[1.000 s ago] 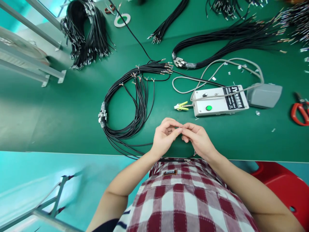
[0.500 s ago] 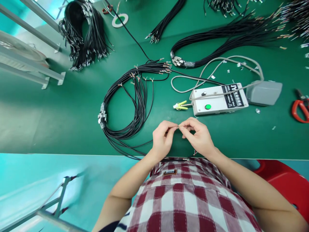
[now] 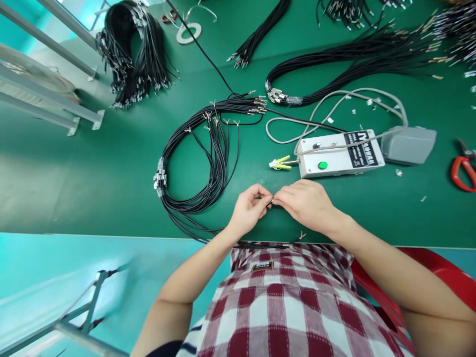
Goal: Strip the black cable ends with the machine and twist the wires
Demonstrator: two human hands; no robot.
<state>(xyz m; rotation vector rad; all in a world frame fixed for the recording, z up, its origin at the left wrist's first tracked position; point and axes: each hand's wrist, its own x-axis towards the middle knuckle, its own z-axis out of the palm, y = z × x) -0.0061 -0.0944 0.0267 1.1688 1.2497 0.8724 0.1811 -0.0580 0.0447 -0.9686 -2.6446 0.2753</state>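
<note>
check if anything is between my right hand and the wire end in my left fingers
Nothing visible is: the fingers of your right hand are right at the wire end your left hand pinches.

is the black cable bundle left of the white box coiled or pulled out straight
Coiled: the black cable bundle curves into a loop on the green table, a few strands trailing toward the near edge.

Table: coil left, box right of it — pedal just right of box. Pliers farther right. Tape behind coil. Chair before table — right side.
</note>
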